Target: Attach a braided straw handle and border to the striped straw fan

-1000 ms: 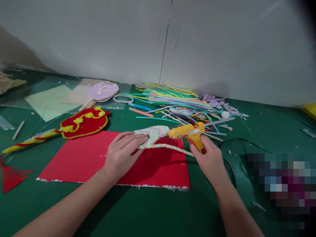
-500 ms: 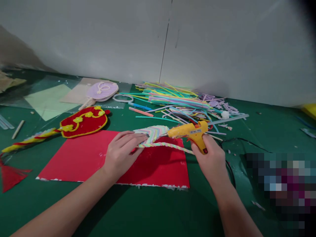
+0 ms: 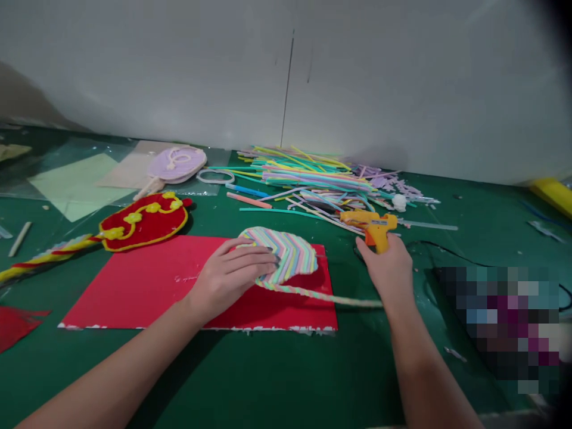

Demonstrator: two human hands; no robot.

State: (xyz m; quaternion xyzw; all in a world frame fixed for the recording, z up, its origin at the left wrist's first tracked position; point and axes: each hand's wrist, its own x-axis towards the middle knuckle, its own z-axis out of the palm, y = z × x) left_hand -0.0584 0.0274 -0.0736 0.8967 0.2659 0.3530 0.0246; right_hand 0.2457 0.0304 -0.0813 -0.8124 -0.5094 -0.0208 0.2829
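My left hand (image 3: 227, 268) grips a fan-shaped piece (image 3: 290, 253) covered in pastel pipe cleaners laid in a chevron, its fingers over the left side and the thumb hidden beneath. A twisted pastel pipe-cleaner braid (image 3: 322, 296) trails from its lower edge toward my right wrist. Under them lies a red sheet (image 3: 147, 286) with a ragged white front edge. Off to the right, my right hand (image 3: 393, 271) is closed round the handle of a yellow hot glue gun (image 3: 369, 223). The gun's nozzle points left, by the pile of pipe cleaners, away from the fan.
Loose pastel pipe cleaners (image 3: 313, 173) are heaped at the back by the grey wall. To the left lie a red and yellow fan (image 3: 145, 223) and a lilac fan (image 3: 179, 164). A black cord (image 3: 447, 250) runs right, near a pixelated dark patch (image 3: 504, 322).
The glue gun has moved away from the fan, back and to the right, in my right hand. The fan's striped face now shows more fully, tilted toward me; my left hand keeps its hold.
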